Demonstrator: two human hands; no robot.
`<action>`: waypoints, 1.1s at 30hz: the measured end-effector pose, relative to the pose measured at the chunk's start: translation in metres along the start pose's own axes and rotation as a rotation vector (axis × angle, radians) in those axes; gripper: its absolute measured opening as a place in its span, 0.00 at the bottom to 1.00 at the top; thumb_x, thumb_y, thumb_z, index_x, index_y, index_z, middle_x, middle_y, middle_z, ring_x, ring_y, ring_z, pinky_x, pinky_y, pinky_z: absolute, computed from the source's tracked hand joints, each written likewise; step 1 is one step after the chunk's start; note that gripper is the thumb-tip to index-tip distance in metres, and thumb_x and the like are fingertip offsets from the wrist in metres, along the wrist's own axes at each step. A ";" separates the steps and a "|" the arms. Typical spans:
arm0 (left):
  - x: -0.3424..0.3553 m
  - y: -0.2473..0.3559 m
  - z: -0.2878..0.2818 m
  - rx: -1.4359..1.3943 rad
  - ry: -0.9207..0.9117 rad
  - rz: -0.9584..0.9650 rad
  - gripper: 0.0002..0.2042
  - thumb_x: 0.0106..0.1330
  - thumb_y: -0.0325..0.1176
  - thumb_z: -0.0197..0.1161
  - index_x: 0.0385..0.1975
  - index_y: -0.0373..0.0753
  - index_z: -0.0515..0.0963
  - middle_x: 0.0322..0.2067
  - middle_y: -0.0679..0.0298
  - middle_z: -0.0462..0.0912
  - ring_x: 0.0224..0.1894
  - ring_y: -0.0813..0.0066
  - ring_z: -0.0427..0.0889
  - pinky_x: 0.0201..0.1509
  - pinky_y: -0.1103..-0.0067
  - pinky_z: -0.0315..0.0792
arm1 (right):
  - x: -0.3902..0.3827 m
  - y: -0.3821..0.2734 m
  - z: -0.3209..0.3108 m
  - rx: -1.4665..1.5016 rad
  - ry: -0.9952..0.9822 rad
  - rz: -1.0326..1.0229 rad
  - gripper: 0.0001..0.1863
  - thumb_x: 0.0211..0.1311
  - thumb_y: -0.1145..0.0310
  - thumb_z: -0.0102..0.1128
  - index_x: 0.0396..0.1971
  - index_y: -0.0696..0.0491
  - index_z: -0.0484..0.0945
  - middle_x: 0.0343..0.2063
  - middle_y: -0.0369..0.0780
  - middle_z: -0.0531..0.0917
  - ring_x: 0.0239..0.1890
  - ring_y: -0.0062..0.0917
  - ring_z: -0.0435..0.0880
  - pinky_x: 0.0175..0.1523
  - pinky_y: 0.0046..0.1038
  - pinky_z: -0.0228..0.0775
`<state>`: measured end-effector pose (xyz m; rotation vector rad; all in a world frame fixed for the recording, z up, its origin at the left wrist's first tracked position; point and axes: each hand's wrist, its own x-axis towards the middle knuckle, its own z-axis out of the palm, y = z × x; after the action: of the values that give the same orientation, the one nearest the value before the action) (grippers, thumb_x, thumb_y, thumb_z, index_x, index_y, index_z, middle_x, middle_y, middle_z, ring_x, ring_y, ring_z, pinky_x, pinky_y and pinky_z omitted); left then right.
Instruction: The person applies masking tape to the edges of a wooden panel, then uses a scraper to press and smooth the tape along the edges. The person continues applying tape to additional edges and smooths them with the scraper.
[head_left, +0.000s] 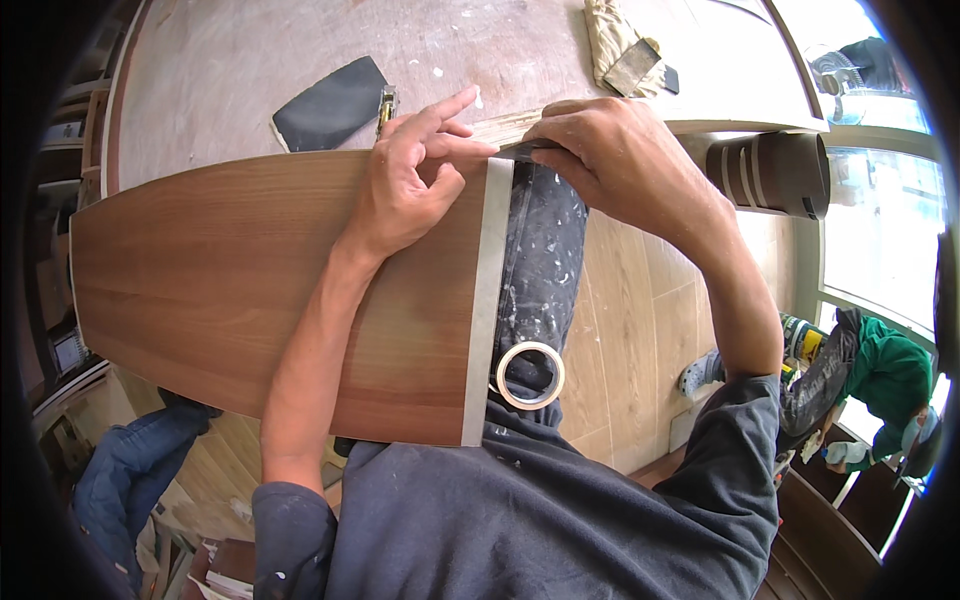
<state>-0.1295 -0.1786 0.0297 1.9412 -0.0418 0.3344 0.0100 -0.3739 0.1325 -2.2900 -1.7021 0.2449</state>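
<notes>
Here's the brown wood-grain panel (220, 270), lying across the person's front along the near edge of the pale, scuffed wooden table (220, 70), a flat grey strip (483, 320) running down its right end. The left hand (415, 180) is over the panel, fingers loosely spread, one fingertip right by the strip's top! The right hand (615, 150) curls at that same corner, but what's under those bent fingers, I cannot tell. And a cream ring-shaped tape roll (559, 378) sits just beside the strip's lower part.
</notes>
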 end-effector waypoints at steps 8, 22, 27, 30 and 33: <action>0.000 -0.003 0.002 0.003 -0.001 -0.003 0.33 0.61 0.21 0.55 0.72 0.39 0.67 0.43 0.63 0.92 0.59 0.73 0.78 0.75 0.67 0.58 | -0.001 0.003 0.005 -0.028 0.003 -0.008 0.07 0.64 0.70 0.66 0.29 0.58 0.85 0.26 0.45 0.86 0.29 0.41 0.87 0.38 0.39 0.80; 0.001 -0.002 0.001 0.022 -0.009 0.001 0.34 0.61 0.20 0.54 0.72 0.38 0.67 0.43 0.62 0.92 0.59 0.73 0.78 0.72 0.67 0.63 | -0.002 0.005 0.007 -0.020 0.033 -0.024 0.07 0.63 0.70 0.66 0.29 0.58 0.85 0.25 0.46 0.86 0.30 0.42 0.87 0.37 0.39 0.80; 0.002 -0.003 0.007 -0.003 0.079 0.036 0.34 0.56 0.20 0.56 0.69 0.39 0.72 0.39 0.66 0.93 0.52 0.74 0.84 0.70 0.69 0.61 | -0.002 0.005 0.006 -0.012 0.029 -0.017 0.07 0.64 0.71 0.65 0.29 0.58 0.85 0.25 0.46 0.86 0.30 0.42 0.87 0.38 0.39 0.79; 0.002 -0.003 0.007 0.003 0.078 0.043 0.34 0.56 0.20 0.56 0.68 0.39 0.72 0.39 0.66 0.93 0.52 0.74 0.84 0.70 0.69 0.61 | -0.002 0.004 0.006 -0.010 0.031 -0.022 0.07 0.64 0.71 0.65 0.29 0.58 0.85 0.25 0.46 0.86 0.30 0.42 0.87 0.38 0.39 0.79; 0.002 -0.003 0.006 0.029 0.067 0.050 0.34 0.55 0.20 0.56 0.68 0.39 0.72 0.40 0.65 0.93 0.53 0.74 0.83 0.69 0.70 0.62 | -0.002 0.004 0.006 -0.024 0.032 -0.020 0.07 0.64 0.71 0.65 0.29 0.58 0.85 0.25 0.46 0.86 0.30 0.42 0.87 0.38 0.39 0.79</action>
<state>-0.1262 -0.1830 0.0255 1.9592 -0.0423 0.4349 0.0116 -0.3763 0.1252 -2.2804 -1.7205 0.1839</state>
